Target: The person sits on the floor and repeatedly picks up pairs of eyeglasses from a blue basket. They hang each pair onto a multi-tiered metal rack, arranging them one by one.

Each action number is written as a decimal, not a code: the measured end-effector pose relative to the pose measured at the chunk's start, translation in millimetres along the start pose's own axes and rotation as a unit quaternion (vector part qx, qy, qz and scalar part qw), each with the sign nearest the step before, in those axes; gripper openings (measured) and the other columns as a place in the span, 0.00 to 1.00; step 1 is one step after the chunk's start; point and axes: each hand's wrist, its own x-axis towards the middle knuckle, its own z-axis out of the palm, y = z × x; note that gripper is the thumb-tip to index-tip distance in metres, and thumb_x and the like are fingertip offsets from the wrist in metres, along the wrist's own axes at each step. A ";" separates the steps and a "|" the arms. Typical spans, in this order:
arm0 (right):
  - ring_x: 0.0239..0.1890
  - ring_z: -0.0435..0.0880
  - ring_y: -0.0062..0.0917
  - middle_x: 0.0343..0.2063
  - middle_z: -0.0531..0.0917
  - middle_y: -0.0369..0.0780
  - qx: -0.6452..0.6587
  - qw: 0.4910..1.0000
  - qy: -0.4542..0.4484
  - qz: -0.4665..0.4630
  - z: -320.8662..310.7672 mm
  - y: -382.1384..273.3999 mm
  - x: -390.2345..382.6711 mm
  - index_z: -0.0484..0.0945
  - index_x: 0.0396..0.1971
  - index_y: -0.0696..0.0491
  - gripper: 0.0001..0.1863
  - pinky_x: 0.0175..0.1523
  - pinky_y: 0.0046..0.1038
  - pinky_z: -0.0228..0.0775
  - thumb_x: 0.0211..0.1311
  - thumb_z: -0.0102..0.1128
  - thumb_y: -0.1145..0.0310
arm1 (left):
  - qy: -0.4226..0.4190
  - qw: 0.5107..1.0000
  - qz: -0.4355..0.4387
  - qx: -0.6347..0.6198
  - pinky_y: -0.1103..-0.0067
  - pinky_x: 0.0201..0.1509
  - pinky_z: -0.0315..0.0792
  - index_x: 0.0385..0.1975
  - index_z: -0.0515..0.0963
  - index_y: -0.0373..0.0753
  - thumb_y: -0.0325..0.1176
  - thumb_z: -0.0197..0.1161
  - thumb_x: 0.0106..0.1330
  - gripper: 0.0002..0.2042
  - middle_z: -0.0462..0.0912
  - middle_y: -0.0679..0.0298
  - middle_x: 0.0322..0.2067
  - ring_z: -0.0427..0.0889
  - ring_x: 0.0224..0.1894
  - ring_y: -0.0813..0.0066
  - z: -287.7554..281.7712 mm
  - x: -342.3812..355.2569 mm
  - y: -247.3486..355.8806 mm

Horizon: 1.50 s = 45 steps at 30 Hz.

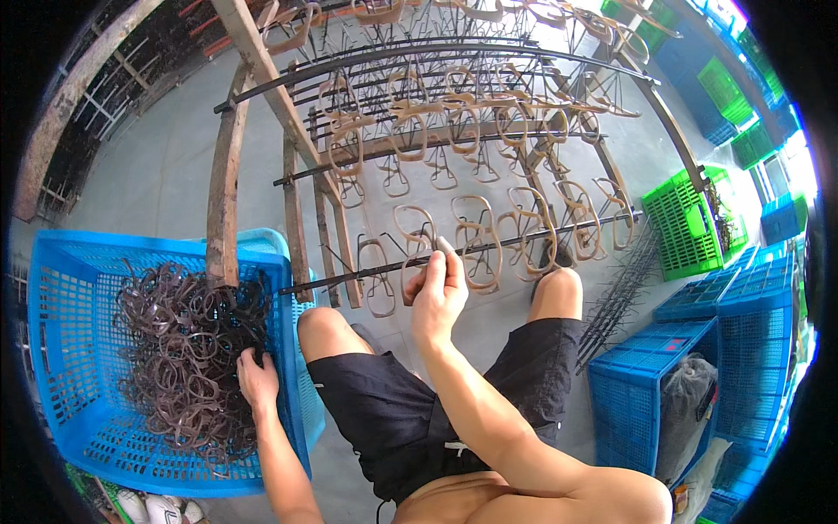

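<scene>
Head view: left hand [257, 380] in frames [188, 349]; right hand [439, 293] at rack [489, 244].

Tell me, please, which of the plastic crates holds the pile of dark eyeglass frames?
It is the big blue crate at the person's left, where the left hand reaches into the dark frames. The green crate and the blue crates on the right show no frames.

Left hand [257, 380] lowered, fingers curled; right hand [439, 295] raised, pinching.
</scene>
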 end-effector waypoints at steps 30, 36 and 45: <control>0.13 0.67 0.10 0.15 0.67 0.30 -0.205 0.974 -0.092 -0.018 -6.9 -5.6 7.8 0.71 0.50 0.56 0.15 0.17 0.17 0.62 0.67 0.48 0.66 | 0.029 0.950 0.092 -0.296 0.74 0.38 0.72 0.37 0.76 0.30 0.29 0.57 0.60 0.10 0.79 0.55 0.32 0.79 0.34 0.66 11.7 64.9 15.8; 0.29 0.73 0.17 0.28 0.70 0.34 -0.213 0.962 -0.171 -0.020 -23.9 -9.9 -7.7 0.61 0.56 0.59 0.22 0.33 0.19 0.66 0.63 0.51 0.70 | 0.053 0.924 0.139 -0.353 0.74 0.33 0.70 0.33 0.76 0.32 0.30 0.52 0.65 0.08 0.78 0.55 0.27 0.78 0.29 0.63 -53.6 -13.9 59.4; 0.23 0.72 0.20 0.22 0.74 0.38 -0.257 0.877 -0.403 -0.044 -17.1 -26.9 -94.1 0.66 0.52 0.63 0.18 0.32 0.21 0.68 0.63 0.51 0.73 | 0.048 0.862 0.304 -0.403 0.71 0.31 0.70 0.35 0.75 0.28 0.25 0.55 0.60 0.08 0.76 0.53 0.28 0.76 0.28 0.55 -67.4 -79.0 130.2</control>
